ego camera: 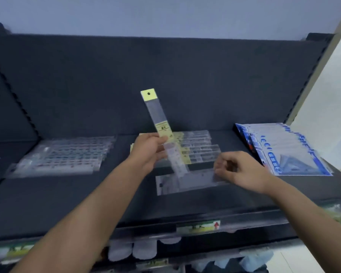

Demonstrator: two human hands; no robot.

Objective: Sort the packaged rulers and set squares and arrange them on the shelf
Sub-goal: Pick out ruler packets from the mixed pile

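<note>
Shelf-sorting in progress: a person is working through packaged stationery on a dark shelf. The left hand is gripping a yellow-headed ruler pack by its lower part, fingers and thumb curled round it, and is holding it tilted up above the board. The right hand is reaching with curled fingers to the right end of a clear ruler pack lying flat near the front; blur is hiding whether it is pinching the pack or only touching it.

The step in hand appears to be gathering loose rulers by kind. The raised pack is probably heading for the matching yellow-labelled stack just behind the hands, which calls for lowering it flat and squaring its edges with that stack.

Clear-packed rulers are lying in a pile to the left, and blue set-square packs are fanning out at the right end. Bare board is showing between the piles. The front lip is running not far below the flat pack, so a careless pull forward could be sending it over the edge.
</note>
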